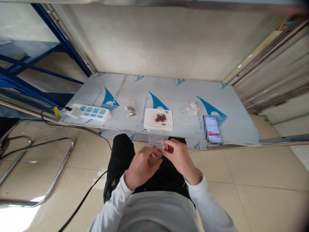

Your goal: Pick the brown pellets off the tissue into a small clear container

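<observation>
Over my lap, just off the table's front edge, both hands hold a small clear zip bag (158, 146). My left hand (145, 162) curls round its left side, with thumb and fingers closed on the plastic. At the other side my right hand (177, 154) pinches the bag near a reddish strip on it. What lies inside the bag is too small to make out. Straight ahead on the table, a white square pad or cloth (149, 122) bears a pile of small dark brown pieces (161, 118).
On the film-covered table (127, 87) lie a white power strip (90, 112), a zip bag with greyish small parts (130, 109), a heap of clear bags (189, 112) and a phone (212, 129). A metal-tube chair (58, 167) and a black cable (82, 199) are at the left.
</observation>
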A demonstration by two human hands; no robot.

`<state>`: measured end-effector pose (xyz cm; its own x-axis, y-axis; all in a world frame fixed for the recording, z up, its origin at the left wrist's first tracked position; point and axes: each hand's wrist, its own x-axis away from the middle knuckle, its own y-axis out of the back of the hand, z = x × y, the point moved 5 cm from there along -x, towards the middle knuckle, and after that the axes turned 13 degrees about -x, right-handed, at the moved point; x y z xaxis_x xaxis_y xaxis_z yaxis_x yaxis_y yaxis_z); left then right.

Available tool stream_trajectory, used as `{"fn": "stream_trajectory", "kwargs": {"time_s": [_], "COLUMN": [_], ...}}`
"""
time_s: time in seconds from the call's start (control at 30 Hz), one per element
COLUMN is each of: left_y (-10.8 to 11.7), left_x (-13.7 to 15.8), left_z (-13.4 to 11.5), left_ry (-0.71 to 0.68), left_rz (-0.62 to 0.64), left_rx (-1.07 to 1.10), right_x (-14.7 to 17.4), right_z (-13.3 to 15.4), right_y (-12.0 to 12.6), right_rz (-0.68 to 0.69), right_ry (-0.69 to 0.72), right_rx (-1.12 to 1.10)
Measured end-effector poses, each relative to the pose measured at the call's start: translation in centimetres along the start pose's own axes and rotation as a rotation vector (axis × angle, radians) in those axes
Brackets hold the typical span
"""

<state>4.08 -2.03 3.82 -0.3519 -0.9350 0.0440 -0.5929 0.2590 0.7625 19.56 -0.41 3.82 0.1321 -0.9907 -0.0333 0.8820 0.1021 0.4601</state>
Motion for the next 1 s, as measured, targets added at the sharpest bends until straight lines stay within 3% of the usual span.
{"fn": "stream_trajectory", "kwargs": {"time_s": [0.13, 0.3, 0.5, 0.73, 1.0], "left_y": [0.7, -0.6, -1.1, -1.4, -3.2], "left_x": [-0.8, -5.0, -12.2, -19.8, -22.1], "left_z": [-0.4, -1.4, -1.3, 0.0, -0.2], "left_ry": [-0.117, -0.196, -0.104, -0.017, -0.037], "left_rz": [-0.251, -0.102, -0.009, 0.067, 0.109], "left_rx": [-0.222, -0.361, -0.738, -0.842, -0.795], "right_x": [-0.6, -1.8, -1.4, 1.9, 3.4], "right_z": [-0.3, -0.7, -3.3, -6.6, -6.9], "right_y": [0.5, 1.5, 4.7, 3.9, 2.7], "right_rz": [0.026, -0.038, -0.401, -0.400, -0.384], "right_ry": [-0.020, -0.012, -0.013, -0.109, -0.165], "right_rx": [-0.147, -0.248, -0.240, -0.287, -0.341]}}
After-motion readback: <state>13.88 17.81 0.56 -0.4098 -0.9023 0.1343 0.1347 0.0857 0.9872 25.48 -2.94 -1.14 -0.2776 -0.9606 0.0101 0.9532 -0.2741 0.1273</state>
